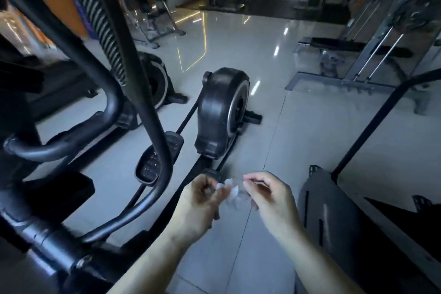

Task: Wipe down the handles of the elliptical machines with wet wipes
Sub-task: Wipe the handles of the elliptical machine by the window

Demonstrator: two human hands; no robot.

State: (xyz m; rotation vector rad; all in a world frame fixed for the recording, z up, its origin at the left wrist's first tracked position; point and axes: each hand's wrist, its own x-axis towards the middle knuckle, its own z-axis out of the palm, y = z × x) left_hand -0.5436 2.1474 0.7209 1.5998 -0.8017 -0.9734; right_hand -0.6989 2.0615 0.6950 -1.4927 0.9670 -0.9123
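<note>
Wet wipe [231,192]: small, white, crumpled and motion-blurred, suspended between both hands above the grey tiled floor [274,131]. Left hand [202,200] pinches one edge with curled fingers; right hand [267,194] pinches the opposite edge. Black elliptical handle [145,93] stands just left, untouched.

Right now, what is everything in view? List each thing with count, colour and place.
Wet wipe: one, white, blurred, pinched between both hands, low centre.
Elliptical machines: two, black; nearer flywheel housing centre, second behind it to the left.
Handle bar: one, black, curved, left foreground.
Pedal: one, black, beside the bar.
Weight bench: one, black, right background.
Floor: grey glossy tiles.
Left hand: pinches the wipe.
Right hand: pinches the wipe.
</note>
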